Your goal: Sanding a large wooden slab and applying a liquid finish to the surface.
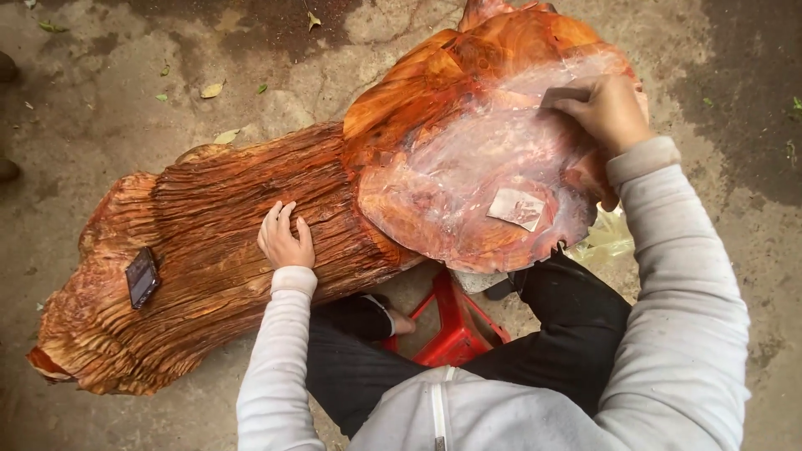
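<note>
Nearest the lens, a grey zip-up top with long sleeves, black trousers below it, and a red plastic stool (451, 330) under the seated legs. Across the lap and out onto the concrete floor (100, 75), a big reddish log (209, 250) with deep ridged grain, widening at the right into a smooth, glossy orange-red slab face (468, 167) dusted pale in the middle. Left hand (284, 238) flat on the rough ridged bark, fingers lightly spread and pointing away, palm down, gripping nothing. Right hand (610, 108) at the far right rim of the smooth face, fingers curled and pressed down on a small dark flat pad (564, 96), probably a sanding piece, though too small to tell for sure. On the lower part of the smooth face, well apart from the right hand, a loose pale square of paper (516, 207), lying flat. Farther left on the ridged part, a dark phone (142, 277) resting tilted on the bark, well apart from the left hand. Scattered on the floor beyond the log, a few dry leaves (213, 89). Beside the right knee, a crumpled clear plastic bag (608, 238).
</note>
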